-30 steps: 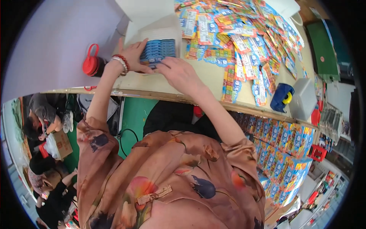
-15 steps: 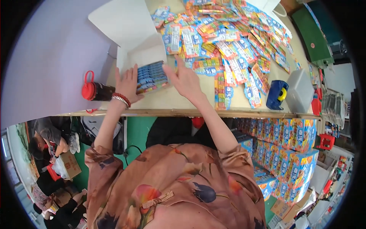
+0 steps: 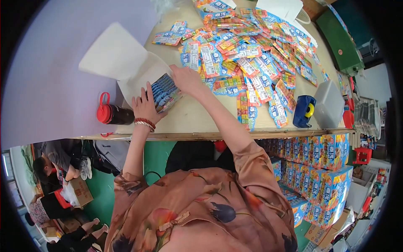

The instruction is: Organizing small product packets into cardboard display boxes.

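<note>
Fingers (image 3: 145, 94) of my left hand (image 3: 145, 107) are spread flat against the near side of a stack of blue packets (image 3: 166, 91), and I see red and white bracelets (image 3: 145, 123) on that wrist. Across the stack, my right hand (image 3: 187, 80) presses on its far side, fingers curled a little over the top edge. So both hands squeeze the stack between them; neither is clenched into a fist. The stack stands on its edge on the tabletop (image 3: 197, 119), tilted, right by the open white box (image 3: 126, 67) that lies just past my left fingers. Left of my left hand a dark bottle with a red cap (image 3: 112, 114) lies on its side. Past my right fingers a big messy pile of colourful packets (image 3: 252, 54) covers the tabletop. Farther right of that hand I see a blue tape holder (image 3: 304, 111) and a grey tub (image 3: 329, 105) just beside it.
</note>
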A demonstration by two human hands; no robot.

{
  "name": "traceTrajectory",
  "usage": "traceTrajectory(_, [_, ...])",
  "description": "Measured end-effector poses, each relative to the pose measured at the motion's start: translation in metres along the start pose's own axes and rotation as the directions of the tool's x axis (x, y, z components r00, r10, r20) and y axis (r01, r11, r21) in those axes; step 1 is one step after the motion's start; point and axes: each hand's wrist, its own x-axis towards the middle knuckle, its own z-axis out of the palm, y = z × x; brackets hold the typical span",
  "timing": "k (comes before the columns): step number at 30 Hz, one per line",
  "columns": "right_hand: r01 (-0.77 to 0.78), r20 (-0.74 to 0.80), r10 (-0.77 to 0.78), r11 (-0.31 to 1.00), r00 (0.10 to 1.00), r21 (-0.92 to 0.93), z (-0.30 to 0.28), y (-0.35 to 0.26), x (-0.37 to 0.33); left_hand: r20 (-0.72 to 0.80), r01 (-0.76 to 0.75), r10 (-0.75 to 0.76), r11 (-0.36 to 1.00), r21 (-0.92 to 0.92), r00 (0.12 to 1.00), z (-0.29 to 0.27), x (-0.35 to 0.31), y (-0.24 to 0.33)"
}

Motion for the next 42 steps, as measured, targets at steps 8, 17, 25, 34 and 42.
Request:
traceTrajectory(8, [-0.106,-0.012,0.109,0.985,0.994,0.135,-0.022,0.0,-0.024,0.17,-0.011,0.033,0.991,-0.134,0.985,-0.015,0.01,-0.008])
traceTrajectory(17, [-0.082,-0.31,0.196,0.935,0.93,0.346,-0.046,0.052,-0.167,-0.276,-0.387,0.302,0.855,-0.344,0.912,-0.033,-0.002,0.024])
traceTrajectory(25, [-0.454,-0.674,0.371,0.889,0.639,0.059,-0.108,0.158,-0.225,-0.137,-0.458,0.651,0.355,-0.815,0.747,0.028,-0.009,0.159])
traceTrajectory(34, [-0.448,-0.496,0.482,0.872,0.722,0.195,-0.121,0.163,-0.166,-0.325,-0.42,0.281,0.419,-0.805,0.903,0.053,0.079,0.267])
traceTrajectory(42, [-0.372,-0.723,0.417,0.898,0.551,0.234,-0.131,0.183,-0.128,-0.393,-0.397,0.098,0.413,-0.82,0.914,0.083,0.092,0.292])
